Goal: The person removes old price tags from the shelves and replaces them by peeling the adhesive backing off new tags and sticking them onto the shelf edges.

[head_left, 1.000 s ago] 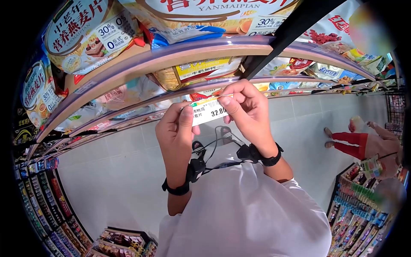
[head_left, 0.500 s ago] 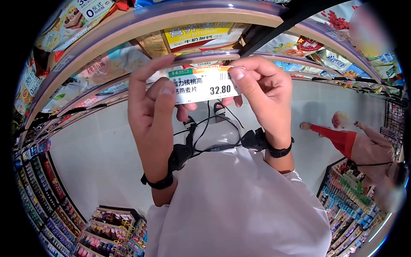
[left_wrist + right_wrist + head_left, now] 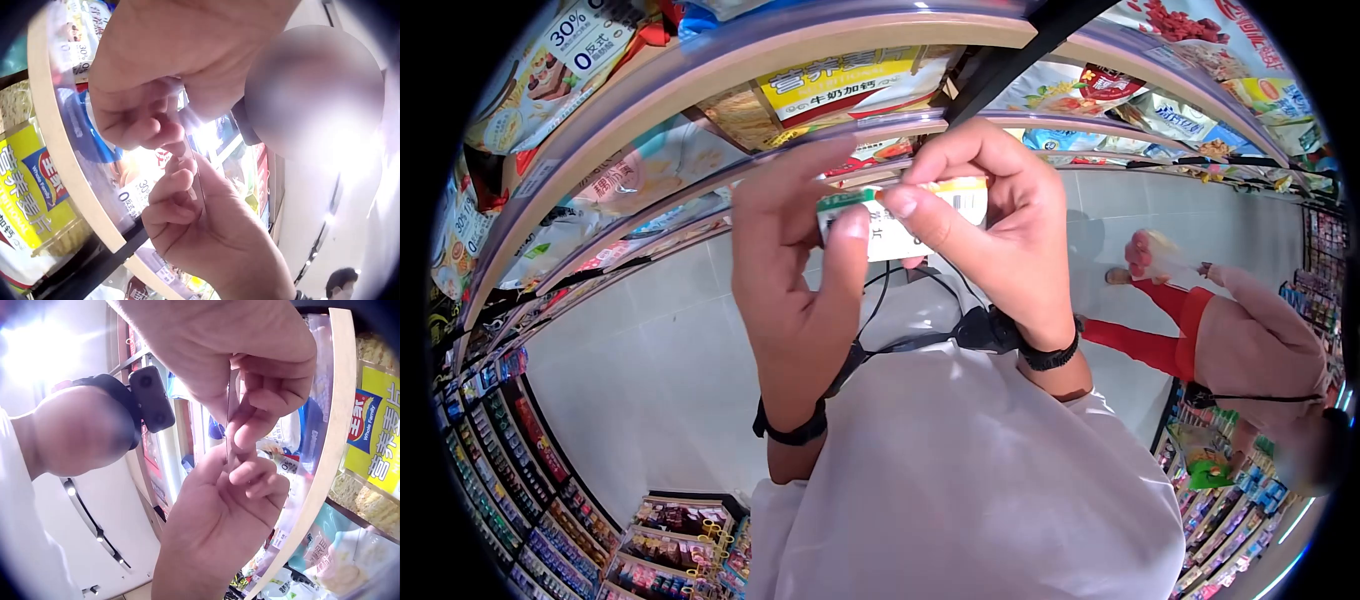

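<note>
A white price tag with a green and orange top edge is held in front of the shelf. My left hand pinches its left part, thumb on the printed face and index finger raised behind. My right hand grips the tag farther right, with the thumb laid across its middle and covering much of the print. Both wrist views show the tag nearly edge-on as a thin strip, several fingers curled behind it. The two hands' fingertips are close together there.
Shelves ahead hold bagged cereal, including a yellow-labelled bag. A wooden shelf edge curves just beyond the hands. Another person in red trousers stands in the aisle at right. Stocked racks stand behind me.
The tag came nearer and its price showed clearly, then the right thumb slid left across it and hid most of the print. The person at right has shifted left in view.
</note>
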